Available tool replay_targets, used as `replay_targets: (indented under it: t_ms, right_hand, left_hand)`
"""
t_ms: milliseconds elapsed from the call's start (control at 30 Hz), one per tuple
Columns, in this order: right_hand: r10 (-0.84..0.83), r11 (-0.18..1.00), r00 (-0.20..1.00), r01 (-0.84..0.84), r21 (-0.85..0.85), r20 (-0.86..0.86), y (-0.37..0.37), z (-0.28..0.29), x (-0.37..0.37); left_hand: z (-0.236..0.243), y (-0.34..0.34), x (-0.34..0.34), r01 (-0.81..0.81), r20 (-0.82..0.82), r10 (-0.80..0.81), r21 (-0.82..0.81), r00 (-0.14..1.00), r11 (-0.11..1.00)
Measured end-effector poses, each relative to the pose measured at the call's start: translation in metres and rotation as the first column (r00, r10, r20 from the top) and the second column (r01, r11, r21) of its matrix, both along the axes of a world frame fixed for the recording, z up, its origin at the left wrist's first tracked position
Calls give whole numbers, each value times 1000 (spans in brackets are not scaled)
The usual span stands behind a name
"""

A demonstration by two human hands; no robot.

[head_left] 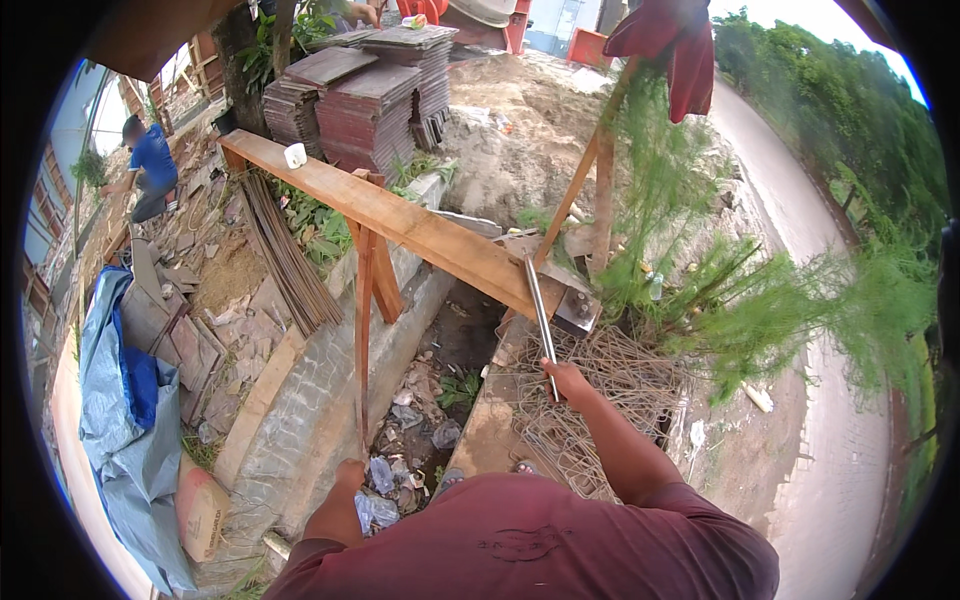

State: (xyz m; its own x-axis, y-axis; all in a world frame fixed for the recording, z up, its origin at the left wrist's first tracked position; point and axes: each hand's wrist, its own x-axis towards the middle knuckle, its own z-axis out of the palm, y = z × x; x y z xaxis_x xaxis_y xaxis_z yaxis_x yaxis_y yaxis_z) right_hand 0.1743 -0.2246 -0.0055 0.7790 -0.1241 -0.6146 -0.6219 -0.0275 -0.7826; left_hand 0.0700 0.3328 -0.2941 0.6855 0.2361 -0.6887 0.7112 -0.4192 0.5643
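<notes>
My right hand is wrapped round the lower end of a shiny metal bar. The bar slants up to the near right end of a long wooden beam. A dark metal block with bolts sits on that end of the beam. Low at the left, my left hand is closed near the foot of a narrow wooden leg under the beam. What it grips, if anything, I cannot make out. Bent steel wire pieces lie heaped under the bar. A white cup-like object rests on the beam.
Stacked reddish tiles stand behind the beam. Long steel rods lean at its left. A littered ditch runs below me. Blue tarpaulin hangs at left. Feathery green branches reach in from the right. A person in blue crouches far left.
</notes>
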Motion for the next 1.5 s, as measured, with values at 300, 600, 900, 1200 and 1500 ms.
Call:
replay_targets:
  t_ms: [300,600,900,1200,1500]
  right_hand:
    - [183,973,956,-143,-181,229,-38,-23,8]
    - [573,588,747,-87,-804,338,-64,8,30]
    - [780,385,552,-54,-921,294,-36,30,167]
    - [722,355,658,-89,-931,213,-14,18,188]
    - [488,654,765,-1,-757,421,-31,91,173]
  left_hand:
    - [43,-162,-20,922,-122,-991,388,56,4]
    - [141,-268,30,594,95,-633,263,768,760]
    - [76,-225,4,694,-44,-724,328,689,641]
    - [70,-187,-18,847,-260,-852,423,454,322]
    - [76,-104,-12,830,-208,-850,419,484,370]
